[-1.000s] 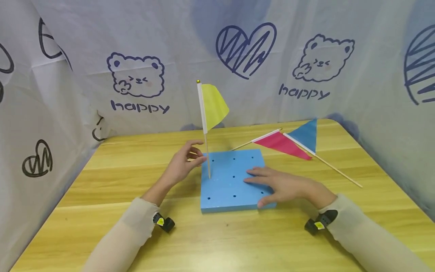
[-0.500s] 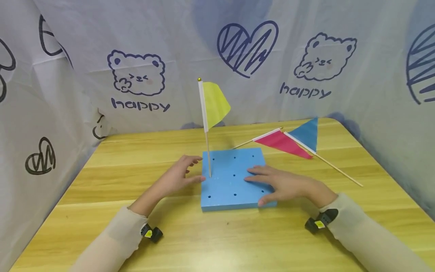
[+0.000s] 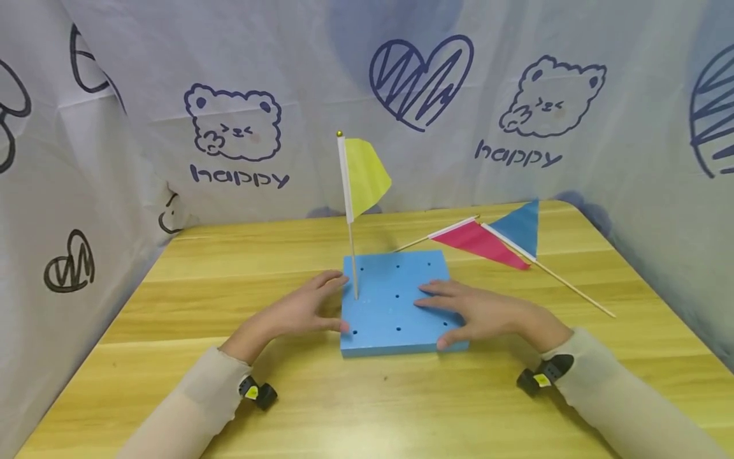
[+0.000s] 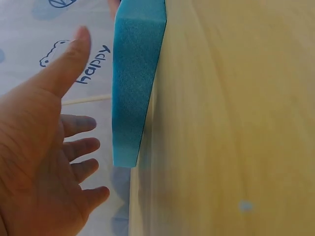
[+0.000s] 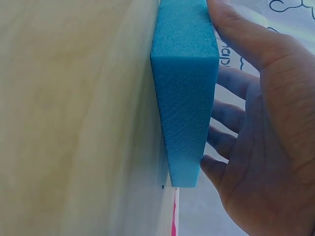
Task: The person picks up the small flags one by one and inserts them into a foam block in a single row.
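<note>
Left hand: the left hand (image 3: 298, 311) had come down from the yellow flag's stick to the left edge of the foam block (image 3: 395, 303); a second earlier its fingers were raised beside the stick. Fingers lay straight and relaxed, grasping nothing. The left wrist view showed the palm spread just beside the block's side (image 4: 135, 78), thumb extended.

Right hand: the right hand (image 3: 487, 313) lay flat on the right part of the block's top, fingers extended, thumb against the near edge. Its position matched the earlier pictures. It pressed rather than grasped, as the right wrist view (image 5: 256, 113) confirmed.

Yellow flag: the yellow flag (image 3: 367, 175) stood upright and unsupported in a hole on the left side of the block, its stick close to the left fingers but apart from them.

Foam block: flat on the wooden table (image 3: 401, 408), several holes unfilled.

Other flags: a pink flag (image 3: 478, 242) and a blue flag (image 3: 518, 226) lay crossed on the table behind and right of the block, untouched.

Finding: the planted flag appeared released and stable; judged complete for that one.
</note>
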`<state>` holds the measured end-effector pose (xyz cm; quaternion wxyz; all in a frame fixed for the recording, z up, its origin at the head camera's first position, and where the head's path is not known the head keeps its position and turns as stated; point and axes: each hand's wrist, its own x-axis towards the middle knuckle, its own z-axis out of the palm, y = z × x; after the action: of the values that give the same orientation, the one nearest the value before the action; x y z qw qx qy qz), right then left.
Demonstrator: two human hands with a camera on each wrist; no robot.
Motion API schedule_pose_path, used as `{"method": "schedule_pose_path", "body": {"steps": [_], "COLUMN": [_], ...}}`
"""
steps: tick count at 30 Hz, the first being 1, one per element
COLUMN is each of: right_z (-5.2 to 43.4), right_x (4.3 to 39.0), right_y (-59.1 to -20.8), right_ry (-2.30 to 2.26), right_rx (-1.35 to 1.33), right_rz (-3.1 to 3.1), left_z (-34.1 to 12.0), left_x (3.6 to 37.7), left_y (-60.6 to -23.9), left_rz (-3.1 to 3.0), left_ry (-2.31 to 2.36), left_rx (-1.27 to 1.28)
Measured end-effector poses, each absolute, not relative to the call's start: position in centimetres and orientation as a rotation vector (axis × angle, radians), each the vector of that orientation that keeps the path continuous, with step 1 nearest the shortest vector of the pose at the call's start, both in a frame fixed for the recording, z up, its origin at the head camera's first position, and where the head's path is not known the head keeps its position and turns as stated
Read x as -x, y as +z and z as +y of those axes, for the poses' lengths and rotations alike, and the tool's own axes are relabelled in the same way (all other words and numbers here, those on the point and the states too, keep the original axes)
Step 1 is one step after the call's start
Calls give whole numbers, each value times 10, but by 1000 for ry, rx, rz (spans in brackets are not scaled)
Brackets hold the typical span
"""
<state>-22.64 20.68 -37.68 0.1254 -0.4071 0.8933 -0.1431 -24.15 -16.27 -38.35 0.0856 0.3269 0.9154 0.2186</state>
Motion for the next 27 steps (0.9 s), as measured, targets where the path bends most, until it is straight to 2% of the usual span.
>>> {"method": "schedule_pose_path", "body": {"steps": [14, 27], "right_z": [212, 225], "right_x": [233, 244], "right_y": [-369, -367], "right_ry": [-429, -530], "right_rx": [1273, 1234], "right_rz": [2700, 2830], "left_z": [-157, -159], "left_x": [244, 243], "left_y": [-383, -378], "left_rz": [2668, 2612], "left_ry": [470, 455], "left_rx": [-965, -911]}}
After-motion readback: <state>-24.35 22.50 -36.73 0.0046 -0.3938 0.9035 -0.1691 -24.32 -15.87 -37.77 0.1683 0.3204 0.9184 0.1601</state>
